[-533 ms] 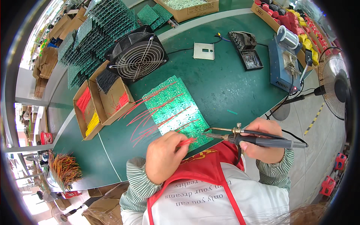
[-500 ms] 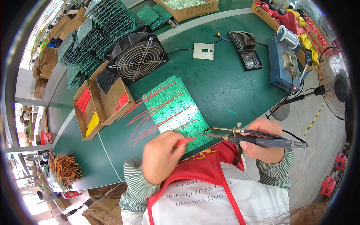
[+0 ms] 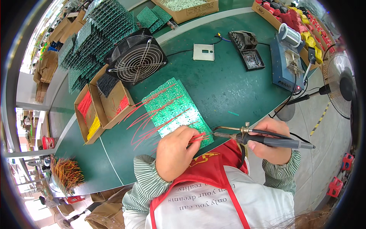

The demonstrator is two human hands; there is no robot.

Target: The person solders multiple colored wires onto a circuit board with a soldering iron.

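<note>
A green circuit board panel [image 3: 169, 101] lies on the table in front of me, with several red wires [image 3: 150, 115] running off its left side. My left hand [image 3: 176, 152] is over the panel's near edge, thumb and fingers pinched on short red wires [image 3: 196, 137]. From the right, my right hand [image 3: 271, 142] grips a soldering iron [image 3: 280, 142] with a thin metal solder feed tube along its top. The iron's tip [image 3: 215, 133] is at the panel's near right edge, close to the wire ends. Whether it touches them I cannot tell.
Left of the panel stand a black fan [image 3: 137, 61] and a cardboard box [image 3: 108, 124] of red, yellow and black wires. Racked boards [image 3: 108, 26] rise behind. Far right, a blue soldering station [image 3: 282, 70] carries a solder spool [image 3: 289, 35]; a black tray [image 3: 253, 61] sits nearer.
My left hand has moved right and slightly up, bringing the red wires to the iron's tip. The right hand and iron have shifted slightly right. The whole view has shifted a little.
</note>
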